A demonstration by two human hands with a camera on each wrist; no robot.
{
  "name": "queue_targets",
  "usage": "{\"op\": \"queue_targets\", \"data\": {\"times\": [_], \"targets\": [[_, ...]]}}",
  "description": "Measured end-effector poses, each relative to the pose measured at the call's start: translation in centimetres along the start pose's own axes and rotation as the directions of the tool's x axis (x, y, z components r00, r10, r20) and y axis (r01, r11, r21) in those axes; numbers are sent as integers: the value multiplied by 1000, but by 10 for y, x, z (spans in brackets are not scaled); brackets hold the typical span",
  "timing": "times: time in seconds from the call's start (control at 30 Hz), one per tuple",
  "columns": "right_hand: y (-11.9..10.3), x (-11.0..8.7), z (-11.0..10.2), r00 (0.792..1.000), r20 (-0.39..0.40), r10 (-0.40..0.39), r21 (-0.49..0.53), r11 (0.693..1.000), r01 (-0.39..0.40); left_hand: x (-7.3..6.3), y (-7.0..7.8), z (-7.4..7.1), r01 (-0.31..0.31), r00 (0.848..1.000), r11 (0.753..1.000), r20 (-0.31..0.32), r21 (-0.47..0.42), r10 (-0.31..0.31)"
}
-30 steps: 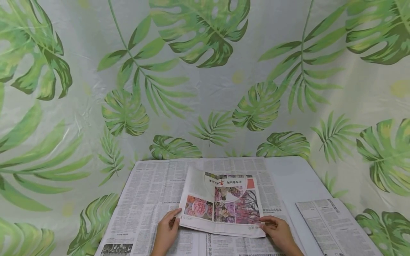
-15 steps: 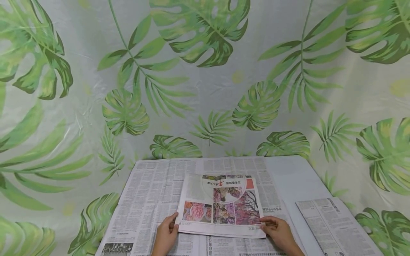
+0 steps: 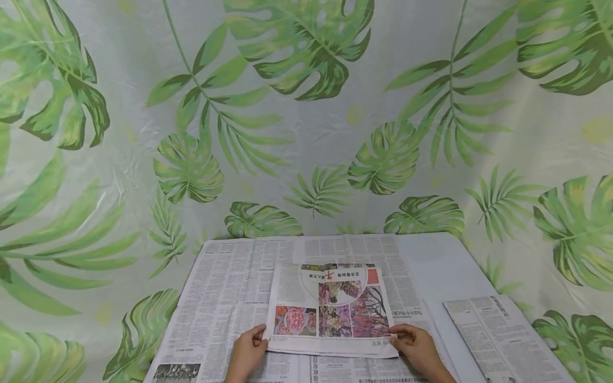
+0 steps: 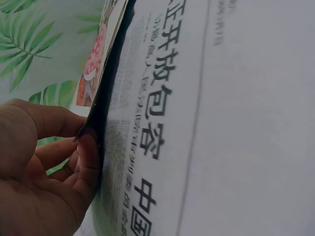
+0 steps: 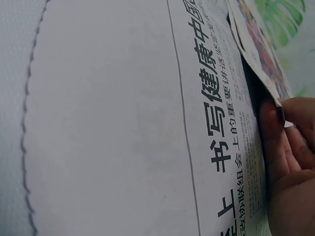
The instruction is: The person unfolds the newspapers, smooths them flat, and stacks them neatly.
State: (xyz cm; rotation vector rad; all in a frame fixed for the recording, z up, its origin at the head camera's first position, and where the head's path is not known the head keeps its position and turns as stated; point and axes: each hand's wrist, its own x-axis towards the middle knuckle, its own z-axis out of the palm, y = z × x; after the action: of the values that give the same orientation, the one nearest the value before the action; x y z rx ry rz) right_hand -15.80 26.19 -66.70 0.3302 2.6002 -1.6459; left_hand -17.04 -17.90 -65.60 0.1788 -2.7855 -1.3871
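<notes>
A folded newspaper (image 3: 334,311) with colour photos of flowers and fruit lies over larger newspaper sheets (image 3: 215,298) in the head view. My left hand (image 3: 249,348) pinches its near left corner between thumb and fingers. At the opposite near corner, my right hand (image 3: 415,347) pinches the edge the same way. Both wrist views show the left hand (image 4: 54,162) and the right hand (image 5: 293,162) at the paper's edge, close over a printed sheet (image 4: 162,98) with large black characters. The undersides of the folded newspaper are mostly hidden.
Another folded newspaper (image 3: 498,335) lies at the right on the white tabletop (image 3: 433,266). A leaf-patterned curtain (image 3: 306,133) hangs directly behind the table's far edge.
The folded newspaper's raised left part has come down flat. My left hand has shifted slightly down and left with its corner; the right hand has barely moved.
</notes>
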Motion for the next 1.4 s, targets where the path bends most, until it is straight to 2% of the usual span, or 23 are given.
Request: {"op": "queue_targets", "data": {"times": [0.1, 0.2, 0.43, 0.67, 1.0, 1.23, 1.4], "targets": [[-1, 0, -1, 1000, 8, 0, -6, 1000, 0, 3, 2, 3, -4, 1000, 999, -21, 33, 4], [0, 1, -3, 999, 34, -1, -10, 1000, 1, 4, 4, 5, -5, 999, 1000, -32, 30, 6], [0, 1, -2, 997, 67, 26, -30, 999, -24, 4, 9, 6, 83, 996, 997, -34, 2, -83], [3, 1, -4, 996, 92, 2, -31, 1000, 1, 0, 15, 6, 89, 994, 996, -57, 12, -89], [8, 3, -8, 989, 147, 5, 91, 996, -18, -2, 11, 12, 77, 990, 997, -120, 7, -76], [10, 3, -5, 995, 99, 29, 86, 996, -37, -4, 3, 14, 22, 999, 994, -42, -109, -27], [10, 3, -3, 997, 72, 34, 85, 996, -40, -4, 1, 16, 44, 998, 988, -27, -151, -49]]}}
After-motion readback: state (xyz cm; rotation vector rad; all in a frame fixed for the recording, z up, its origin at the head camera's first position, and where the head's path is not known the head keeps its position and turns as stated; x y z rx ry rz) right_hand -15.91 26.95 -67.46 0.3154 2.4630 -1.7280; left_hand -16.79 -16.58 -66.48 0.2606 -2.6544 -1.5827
